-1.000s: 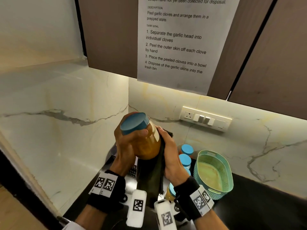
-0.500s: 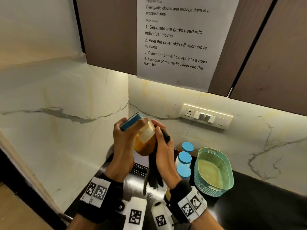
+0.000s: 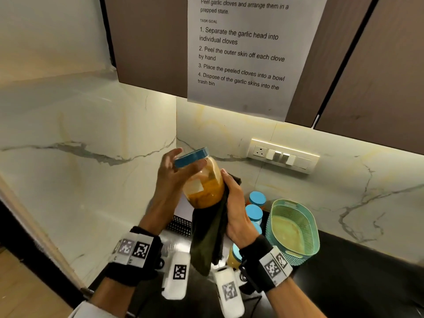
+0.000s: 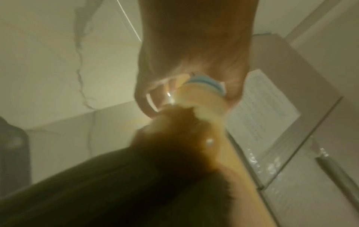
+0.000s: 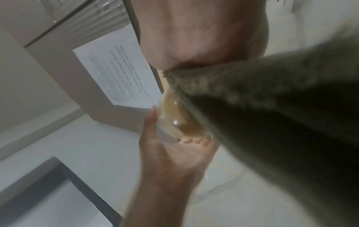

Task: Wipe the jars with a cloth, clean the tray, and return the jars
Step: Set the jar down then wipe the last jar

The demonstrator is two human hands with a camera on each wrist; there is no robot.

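Observation:
A clear jar [image 3: 203, 182] of orange-brown paste with a blue lid [image 3: 191, 157] is held up in the air over the counter, tilted a little. My left hand [image 3: 175, 171] grips it at the lid and neck, thumb across the front. My right hand [image 3: 231, 203] holds a dark green cloth [image 3: 207, 235] against the jar's right side and base; the cloth hangs down below. In the left wrist view the jar [image 4: 194, 107] and lid [image 4: 207, 84] are blurred. The right wrist view shows the cloth [image 5: 272, 107] wrapped over the jar [image 5: 178, 116].
Several blue-lidded jars [image 3: 253, 212] stand on the black counter [image 3: 355, 283] beside a teal basket tray [image 3: 296, 230]. Another jar [image 3: 234, 257] sits below my right wrist. A marble wall with a switch plate [image 3: 284, 154] and dark cabinets [image 3: 378, 65] stand behind.
The jar has been turned in my hands, its lid going from facing me to edge-on and now tilted upward. The cloth hand has stayed pressed on the jar's right side.

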